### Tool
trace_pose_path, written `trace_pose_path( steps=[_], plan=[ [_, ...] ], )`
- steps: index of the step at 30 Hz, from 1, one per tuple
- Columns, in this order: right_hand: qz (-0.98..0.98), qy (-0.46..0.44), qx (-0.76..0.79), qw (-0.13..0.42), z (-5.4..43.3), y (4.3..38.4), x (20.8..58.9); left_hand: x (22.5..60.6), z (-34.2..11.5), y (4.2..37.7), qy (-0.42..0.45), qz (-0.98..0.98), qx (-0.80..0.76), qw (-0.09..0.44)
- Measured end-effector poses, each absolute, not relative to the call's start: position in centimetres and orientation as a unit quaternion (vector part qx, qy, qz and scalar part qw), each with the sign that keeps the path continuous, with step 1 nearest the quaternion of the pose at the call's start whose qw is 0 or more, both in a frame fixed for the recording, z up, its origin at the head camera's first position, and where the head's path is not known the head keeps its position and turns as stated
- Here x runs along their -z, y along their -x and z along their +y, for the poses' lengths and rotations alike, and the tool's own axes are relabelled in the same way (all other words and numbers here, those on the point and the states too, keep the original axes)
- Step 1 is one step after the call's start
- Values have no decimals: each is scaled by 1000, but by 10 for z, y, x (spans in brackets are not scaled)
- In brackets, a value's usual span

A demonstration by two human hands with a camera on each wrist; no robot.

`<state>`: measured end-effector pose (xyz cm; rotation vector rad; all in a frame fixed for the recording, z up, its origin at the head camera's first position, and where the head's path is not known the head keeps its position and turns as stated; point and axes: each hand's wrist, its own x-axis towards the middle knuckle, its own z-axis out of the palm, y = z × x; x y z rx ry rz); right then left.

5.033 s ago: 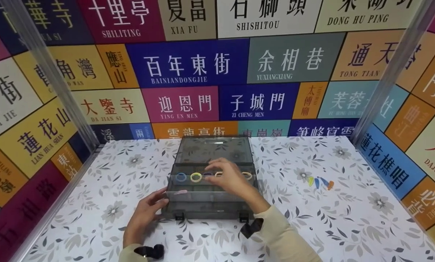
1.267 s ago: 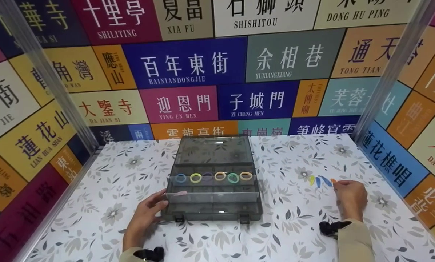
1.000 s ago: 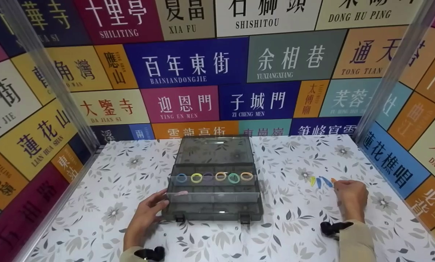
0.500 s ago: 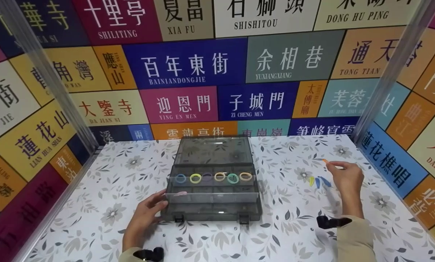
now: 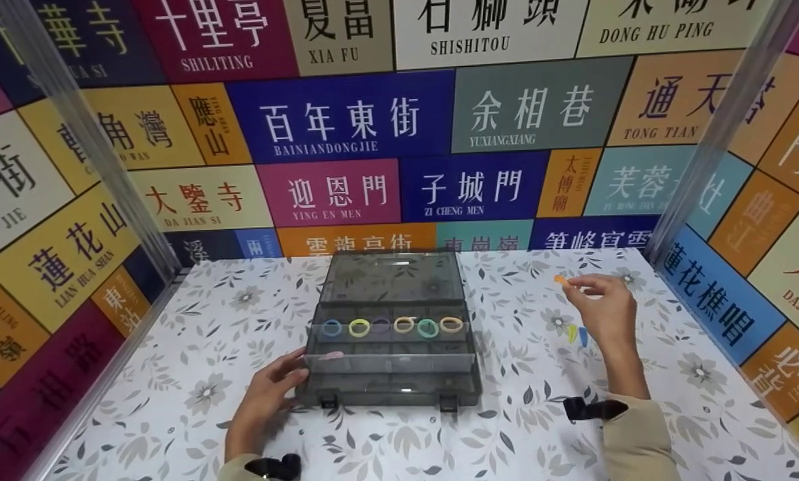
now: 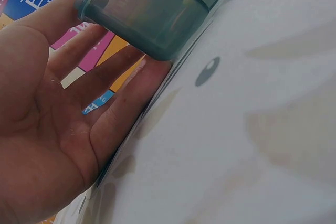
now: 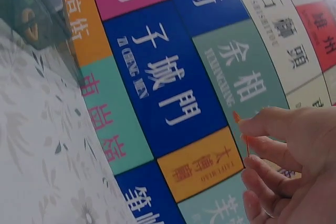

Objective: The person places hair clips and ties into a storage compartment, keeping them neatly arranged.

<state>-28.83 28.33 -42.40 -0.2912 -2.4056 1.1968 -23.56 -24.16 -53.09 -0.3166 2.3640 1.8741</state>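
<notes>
The left hand (image 5: pixel 270 387), fingers loosely extended, touched the near left side of a smoky see-through box (image 5: pixel 433 385) whose lid stood open. Coloured rings (image 5: pixel 351 327) sat in a row across it. Well to the right, above the table, an orange piece (image 5: pixel 560 280) poked leftward, its long axis mostly hidden by the right hand (image 5: pixel 605 306) pinching it. A yellow piece (image 5: pixel 572 334) and a blue piece (image 5: pixel 583 336) lay below on leaf-patterned white cloth (image 5: pixel 152 374); colourful sign panels (image 5: pixel 339 93) covered the walls.
</notes>
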Motion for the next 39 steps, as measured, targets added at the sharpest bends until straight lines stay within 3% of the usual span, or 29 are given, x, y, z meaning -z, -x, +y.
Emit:
trace_pose_path(
  steps=[12,39],
  plan=[
    [-871,22,-440,218,247,289,425,530,-242,237,109,783,-609,63],
    [-874,-107,-446,158,159,287,446,529,-242,238,112,796,-592,59]
  ],
)
